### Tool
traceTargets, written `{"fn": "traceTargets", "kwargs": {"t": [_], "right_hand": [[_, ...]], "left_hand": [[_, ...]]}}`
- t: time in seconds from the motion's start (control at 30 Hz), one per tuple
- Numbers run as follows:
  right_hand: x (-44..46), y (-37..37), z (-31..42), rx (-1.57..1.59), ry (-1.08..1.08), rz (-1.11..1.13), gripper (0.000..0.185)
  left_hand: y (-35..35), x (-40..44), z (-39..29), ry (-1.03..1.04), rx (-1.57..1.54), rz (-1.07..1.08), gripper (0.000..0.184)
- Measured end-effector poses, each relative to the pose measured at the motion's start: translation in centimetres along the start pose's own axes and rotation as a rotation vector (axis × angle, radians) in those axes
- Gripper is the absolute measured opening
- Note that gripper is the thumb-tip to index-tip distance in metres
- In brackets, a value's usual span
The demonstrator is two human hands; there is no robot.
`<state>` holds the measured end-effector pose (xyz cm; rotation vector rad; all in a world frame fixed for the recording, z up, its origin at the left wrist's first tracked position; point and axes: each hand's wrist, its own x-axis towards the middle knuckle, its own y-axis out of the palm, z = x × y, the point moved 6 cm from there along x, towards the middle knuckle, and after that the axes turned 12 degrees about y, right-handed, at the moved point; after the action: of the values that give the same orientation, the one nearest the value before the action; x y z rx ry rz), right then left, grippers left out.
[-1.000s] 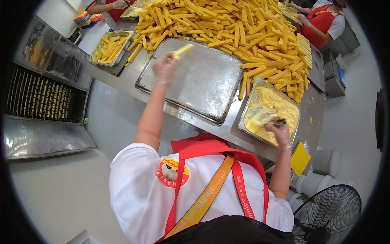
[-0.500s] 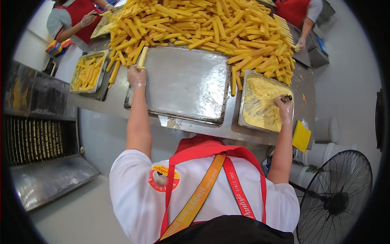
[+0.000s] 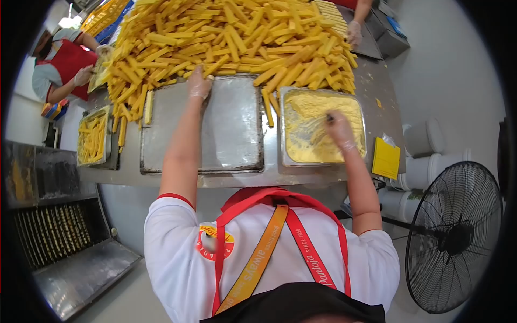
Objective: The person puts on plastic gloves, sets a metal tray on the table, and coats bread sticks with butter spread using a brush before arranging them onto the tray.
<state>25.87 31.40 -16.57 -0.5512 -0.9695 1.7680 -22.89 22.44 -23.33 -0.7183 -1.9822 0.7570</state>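
A gloved left hand of mine (image 3: 199,85) reaches over the far edge of a flat metal baking tray (image 3: 231,126) to the near side of a large heap of yellow sticks (image 3: 215,37). Its fingers are stretched toward the sticks, with the thumb apart. One pale, coated stick (image 3: 149,107) lies along the tray's left edge. In my gloved right hand (image 3: 341,131) is a dark-handled tool (image 3: 329,118), held over a pan of yellow cream (image 3: 318,102). The tool's lower end is blurred or hidden. Streaks mark the cream.
A smaller pan (image 3: 107,153) of yellow sticks stands at the left. Two co-workers in red aprons are at the far corners, one hand (image 3: 354,35) near lined-up sticks. A yellow pad (image 3: 385,158) hangs at the table edge. A black fan (image 3: 455,237) stands right.
The coated stick has left my left hand and lies on the tray's left side. That hand has moved to the heap. My right hand has shifted left over the cream. The view has turned.
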Motion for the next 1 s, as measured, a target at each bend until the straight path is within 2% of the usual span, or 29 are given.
{"fn": "traceTargets", "kwargs": {"t": [0.03, 0.13, 0.17, 0.23, 0.33, 0.43, 0.47, 0.5, 0.57, 0.63, 0.67, 0.77, 0.8, 0.83, 0.9, 1.0], "right_hand": [[-1.7, 0.5, 1.5, 0.116, -0.131, 0.141, 0.026], [0.0, 0.7, -2.6, 0.438, 0.24, 0.418, 0.021], [1.9, 0.0, -5.2, 0.488, 0.289, 0.337, 0.022], [3.3, -4.1, -6.1, 0.227, 0.315, 0.005, 0.028], [0.3, -2.0, -3.2, -0.032, -0.223, -0.009, 0.021], [-1.8, -2.9, -1.8, 0.29, 0.121, 0.604, 0.019], [-0.6, -4.2, -2.4, 0.172, 0.201, 0.567, 0.019], [1.0, -3.8, -5.6, 0.354, 0.284, 0.431, 0.021], [2.8, -5.7, -6.3, 0.012, 0.046, 0.085, 0.024], [0.1, -4.8, -4.5, 0.001, -0.117, 0.17, 0.024], [-0.9, -4.5, -3.7, -0.004, -0.201, 0.211, 0.024], [-2.0, -4.7, -4.2, 0.252, 0.084, 0.708, 0.024], [-0.3, -4.3, -6.8, 0.264, 0.151, 0.616, 0.025], [0.4, -5.8, -6.7, 0.431, 0.264, 0.502, 0.025], [1.9, -6.9, -7.5, 0.116, 0.157, 0.111, 0.029], [0.2, -6.3, -6.2, 0.504, 0.142, -0.036, 0.023]], "left_hand": [[1.0, 0.4, 0.9, -0.042, 0.017, 0.049, 0.04], [0.7, 0.8, 1.0, -0.101, 0.014, 0.005, 0.04], [0.4, 0.6, 0.9, -0.099, -0.055, -0.07, 0.039], [-0.4, -0.3, -0.1, -0.106, -0.194, -0.231, 0.035], [-1.8, -1.9, -3.1, -0.143, -0.595, -0.326, 0.026], [-4.9, -4.1, -11.1, -0.212, -0.69, -0.131, 0.023], [-4.8, -5.3, -13.5, -0.268, -0.77, -0.103, 0.023], [-5.0, -6.4, -16.8, -0.259, -0.812, -0.014, 0.024], [-4.1, -8.3, -21.9, -0.18, -0.876, 0.125, 0.024], [-3.3, -9.9, -26.1, -0.117, -0.745, 0.328, 0.028], [-1.4, -10.8, -26.5, 0.041, -0.782, 0.326, 0.028], [-0.9, -11.7, -30.0, 0.094, -0.564, 0.361, 0.025], [-1.2, -11.7, -30.8, 0.074, -0.63, 0.343, 0.024], [-0.9, -12.0, -30.9, 0.074, -0.615, 0.362, 0.024], [0.3, -12.3, -30.8, 0.075, -0.587, 0.395, 0.026], [1.8, -12.7, -30.4, 0.175, -0.546, 0.345, 0.027]]}}
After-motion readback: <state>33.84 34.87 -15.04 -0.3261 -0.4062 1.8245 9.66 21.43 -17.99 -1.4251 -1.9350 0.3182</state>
